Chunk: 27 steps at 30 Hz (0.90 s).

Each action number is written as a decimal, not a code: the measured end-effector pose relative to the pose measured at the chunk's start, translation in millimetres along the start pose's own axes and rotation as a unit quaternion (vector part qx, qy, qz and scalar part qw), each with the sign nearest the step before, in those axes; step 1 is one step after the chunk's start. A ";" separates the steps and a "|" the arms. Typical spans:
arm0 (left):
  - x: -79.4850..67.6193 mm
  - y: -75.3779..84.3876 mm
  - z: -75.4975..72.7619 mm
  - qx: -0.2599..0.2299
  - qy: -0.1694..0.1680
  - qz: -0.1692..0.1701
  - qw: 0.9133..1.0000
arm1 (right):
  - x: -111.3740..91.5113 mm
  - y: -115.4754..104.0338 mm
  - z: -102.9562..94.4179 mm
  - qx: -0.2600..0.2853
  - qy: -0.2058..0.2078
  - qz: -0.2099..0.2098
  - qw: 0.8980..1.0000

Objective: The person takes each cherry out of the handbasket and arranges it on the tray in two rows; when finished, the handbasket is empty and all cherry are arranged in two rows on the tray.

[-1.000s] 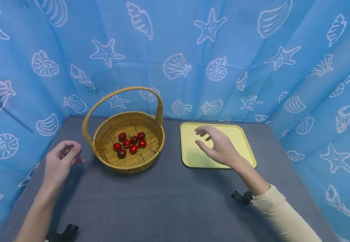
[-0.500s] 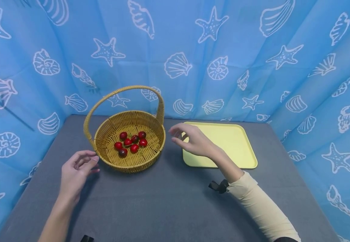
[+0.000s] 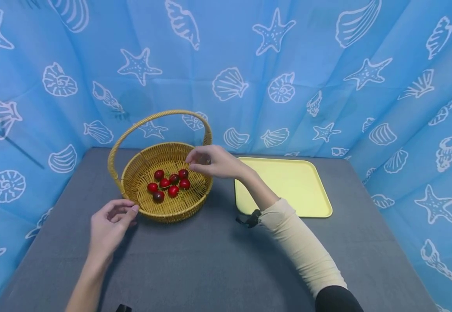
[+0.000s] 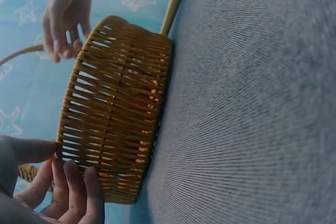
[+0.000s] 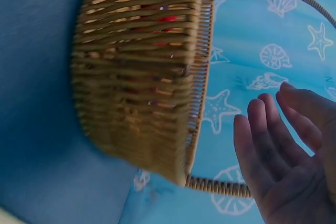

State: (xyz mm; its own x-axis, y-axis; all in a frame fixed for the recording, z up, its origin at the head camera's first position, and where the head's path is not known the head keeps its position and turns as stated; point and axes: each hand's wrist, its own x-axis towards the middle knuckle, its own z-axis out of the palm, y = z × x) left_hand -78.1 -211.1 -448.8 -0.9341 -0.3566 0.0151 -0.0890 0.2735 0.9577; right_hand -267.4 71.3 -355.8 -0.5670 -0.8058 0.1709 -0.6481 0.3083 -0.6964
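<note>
A round wicker basket (image 3: 159, 215) with a tall arched handle stands at the left of the table. Inside it lie several dark red cherries (image 3: 173, 191), grouped on the woven bottom. My left hand (image 3: 110, 223) is at the basket's near left rim, thumb and fingertips pinching the edge; in the left wrist view its fingers (image 4: 76, 192) lie against the outer wall. Over the basket's right rim hovers my right hand (image 3: 216, 161), fingers loosely bent with nothing between them. The right wrist view shows that hand (image 5: 294, 156) above the rim, beside the handle (image 5: 220, 186).
A flat yellow tray (image 3: 288, 186) lies to the right of the basket, partly behind my right forearm. The grey table (image 3: 210, 260) is backed by a blue curtain (image 3: 194, 52) printed with white shells and starfish.
My left hand has moved right to the basket's rim and taken hold of it. My right hand has travelled left from above the tray to over the basket. Basket and cherries stay put.
</note>
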 end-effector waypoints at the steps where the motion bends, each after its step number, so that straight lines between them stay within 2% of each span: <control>1: -0.1 -0.4 0.1 -0.002 0.001 -0.002 1.000 | 5.9 -1.0 0.8 0.002 -0.004 0.001 1.000; 5: -0.7 -2.0 0.1 -0.003 0.004 -0.007 1.000 | 28.8 -6.7 3.6 0.022 -0.028 0.013 0.999; 10: -1.5 -2.4 1.3 -0.005 0.010 -0.005 1.000 | 52.6 -6.9 9.7 0.093 -0.047 0.038 0.994; 17: -1.8 -1.0 3.3 0.001 0.012 -0.009 1.000 | 71.9 1.2 20.1 0.191 -0.030 0.085 0.977; 27: -2.0 -4.0 5.4 0.006 0.017 -0.014 1.000 | 93.7 16.2 44.1 0.286 -0.012 0.126 0.950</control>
State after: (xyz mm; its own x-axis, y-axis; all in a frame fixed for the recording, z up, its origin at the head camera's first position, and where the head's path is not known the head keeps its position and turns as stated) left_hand -77.7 -206.7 -454.2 -0.9186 -0.3951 -0.0020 -0.1198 0.2736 0.9543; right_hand -308.6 -21.5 -381.9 -0.6519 -0.7558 -0.0620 -0.1078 0.1733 -0.9789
